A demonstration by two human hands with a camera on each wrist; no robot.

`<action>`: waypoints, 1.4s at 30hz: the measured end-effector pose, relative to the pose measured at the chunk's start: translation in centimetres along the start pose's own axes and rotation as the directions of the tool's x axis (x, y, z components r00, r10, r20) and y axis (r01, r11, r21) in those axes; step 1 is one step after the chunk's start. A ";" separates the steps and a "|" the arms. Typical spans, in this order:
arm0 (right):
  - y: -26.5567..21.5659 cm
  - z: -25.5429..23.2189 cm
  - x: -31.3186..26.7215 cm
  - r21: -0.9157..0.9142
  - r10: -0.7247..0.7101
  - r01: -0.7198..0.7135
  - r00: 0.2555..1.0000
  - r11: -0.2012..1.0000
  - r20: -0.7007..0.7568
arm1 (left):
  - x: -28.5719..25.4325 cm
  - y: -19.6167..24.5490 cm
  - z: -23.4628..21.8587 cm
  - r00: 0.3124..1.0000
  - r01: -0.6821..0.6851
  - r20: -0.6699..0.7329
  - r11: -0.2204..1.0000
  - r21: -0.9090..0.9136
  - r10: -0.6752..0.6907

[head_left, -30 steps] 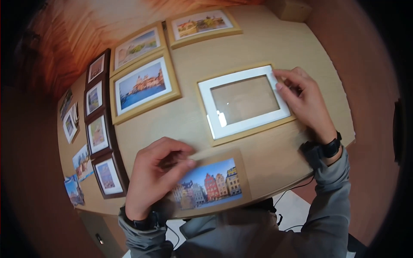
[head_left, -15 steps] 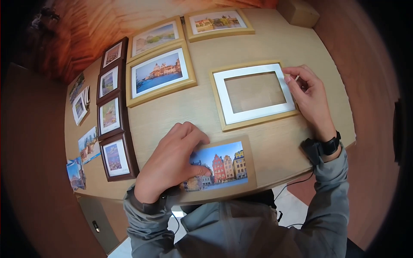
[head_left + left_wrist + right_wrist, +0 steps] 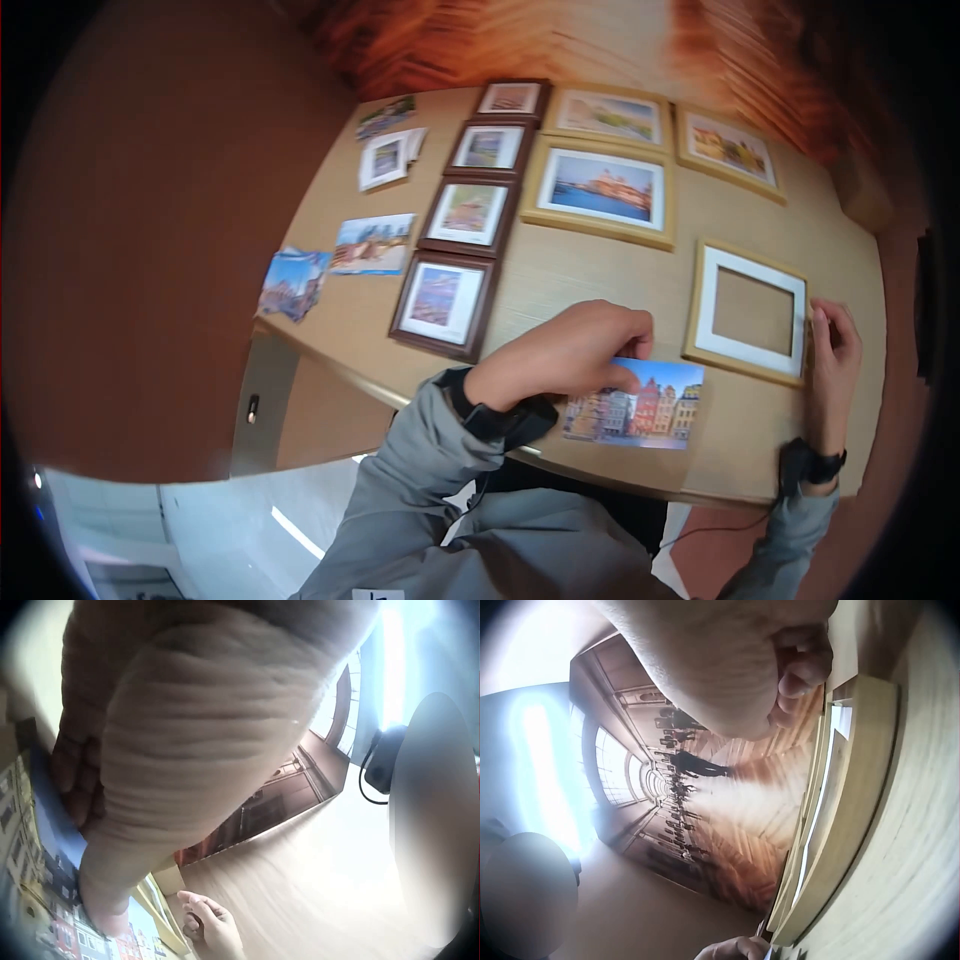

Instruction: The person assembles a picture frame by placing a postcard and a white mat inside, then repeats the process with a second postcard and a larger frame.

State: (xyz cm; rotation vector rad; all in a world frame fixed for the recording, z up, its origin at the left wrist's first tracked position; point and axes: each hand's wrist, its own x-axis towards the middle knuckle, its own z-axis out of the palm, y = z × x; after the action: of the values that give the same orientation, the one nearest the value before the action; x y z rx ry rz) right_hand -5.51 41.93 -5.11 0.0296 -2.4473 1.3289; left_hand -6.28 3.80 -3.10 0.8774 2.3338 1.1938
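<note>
My left hand [image 3: 575, 350] pinches a photo print [image 3: 660, 408] of colourful townhouses at its upper left, near the table's front edge. The thumb lies across the picture side, as the left wrist view also shows; the other fingertips are hidden behind it. To the right lies a light wooden picture frame [image 3: 700, 300] with a white mat [image 3: 750, 355] and no picture in its window. Beside that frame's right edge is my right hand [image 3: 838, 350], fingers loosely bent and holding nothing. In the right wrist view its curled fingers [image 3: 802, 682] hover near the frame's corner.
Several dark brown frames [image 3: 440, 303] with pictures stand in a column left of centre. Light wooden frames [image 3: 600, 190] with pictures lie behind. Loose prints [image 3: 372, 245] lie at the table's left. A box [image 3: 862, 190] sits at the back right corner.
The head view has turned left, so the table's things sit further right in it. My left hand has come over the townhouse print and taken hold of it. My right hand stays by the frame.
</note>
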 end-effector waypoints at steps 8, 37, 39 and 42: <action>0.9 -1.0 0.3 0.037 0.051 -0.052 0.999 0.998 0.004 | 0.2 -0.5 -0.4 0.991 -0.110 -0.105 0.968 -0.224 0.089; 5.0 -1.6 1.2 0.071 0.080 -0.078 0.996 0.994 -0.025 | -30.1 -5.1 -16.7 0.469 0.337 -0.816 0.923 -0.188 -0.337; 6.2 -2.0 1.7 0.083 0.140 -0.138 0.990 0.987 -0.009 | -33.0 -8.0 -19.8 0.450 0.426 -0.823 0.894 -0.143 -0.346; 7.9 -2.2 2.0 0.127 0.146 -0.140 0.989 0.982 -0.039 | -35.7 -10.7 -22.9 0.378 0.577 -0.832 0.806 -0.133 -0.407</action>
State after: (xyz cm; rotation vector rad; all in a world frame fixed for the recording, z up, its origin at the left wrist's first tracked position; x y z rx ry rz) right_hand -8.19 48.46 -9.74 -0.1478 -2.3619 1.5233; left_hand 2.95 -38.54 2.86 -0.5979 3.1185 1.2647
